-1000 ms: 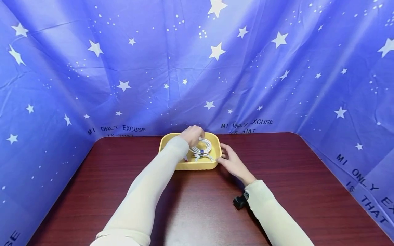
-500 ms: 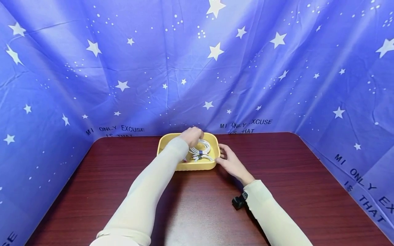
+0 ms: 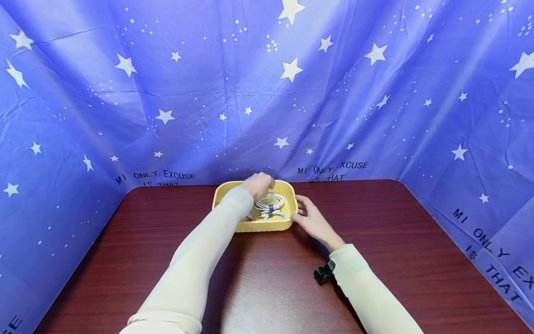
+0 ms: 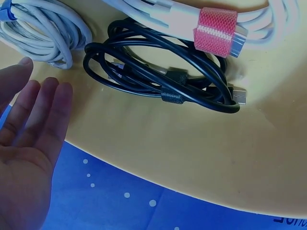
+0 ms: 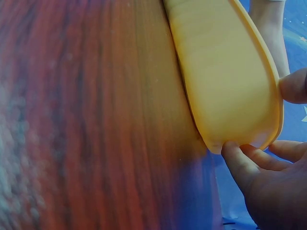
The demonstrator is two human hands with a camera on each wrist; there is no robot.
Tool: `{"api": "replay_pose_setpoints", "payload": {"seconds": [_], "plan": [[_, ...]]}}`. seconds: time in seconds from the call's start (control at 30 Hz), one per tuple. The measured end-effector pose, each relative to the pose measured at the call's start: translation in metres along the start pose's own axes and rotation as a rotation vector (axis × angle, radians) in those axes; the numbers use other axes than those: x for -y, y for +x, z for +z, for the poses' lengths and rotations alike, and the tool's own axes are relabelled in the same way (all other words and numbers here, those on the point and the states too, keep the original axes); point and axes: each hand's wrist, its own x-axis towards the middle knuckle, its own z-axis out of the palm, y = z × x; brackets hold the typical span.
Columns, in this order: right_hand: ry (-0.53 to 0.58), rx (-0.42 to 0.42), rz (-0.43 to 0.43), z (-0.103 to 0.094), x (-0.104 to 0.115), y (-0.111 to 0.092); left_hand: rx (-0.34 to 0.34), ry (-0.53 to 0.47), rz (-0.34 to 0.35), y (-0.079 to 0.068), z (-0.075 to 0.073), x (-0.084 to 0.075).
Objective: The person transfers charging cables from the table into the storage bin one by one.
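A yellow tray [image 3: 264, 227] stands at the far edge of the table, with coiled cables inside. My left hand [image 3: 257, 185] reaches into it, palm and nearly straight fingers visible in the left wrist view. Its fingertips are beside a white cable coil [image 4: 45, 33] with a blue tie, holding nothing visible. A black cable [image 4: 158, 67] and a white cable with a red strap [image 4: 216, 31] lie near. A smaller white coil [image 3: 276, 215] sits at the tray's front. My right hand [image 3: 314, 223] holds the tray's right end, thumb and fingers about the corner.
The dark red wooden table [image 3: 267, 283] extends toward me from the tray. A blue star-patterned curtain [image 3: 225, 93] hangs behind and on both sides. A black wrist camera [image 3: 323, 273] is strapped to the right wrist.
The white coil with the blue tie has shifted slightly toward me within the tray. My left hand has moved a little; the right hand stays at the tray's right end.
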Motion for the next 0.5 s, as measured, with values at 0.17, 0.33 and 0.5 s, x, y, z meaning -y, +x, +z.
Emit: {"api": "replay_pose_setpoints", "payload": {"seconds": [0.17, 0.33, 0.5], "plan": [[-0.014, -0.015, -0.013, -0.0002, -0.0117, 0.0018, 0.017, -0.014, 0.002, -0.0007, -0.0010, -0.0002], [-0.013, -0.018, -0.017, 0.0004, -0.0110, 0.0009, 0.031, -0.012, 0.016, -0.0023, -0.0033, -0.0015], [-0.008, -0.019, -0.012, 0.0004, -0.0101, 0.0008, 0.049, -0.002, 0.031, -0.0043, -0.0096, -0.0036]]}}
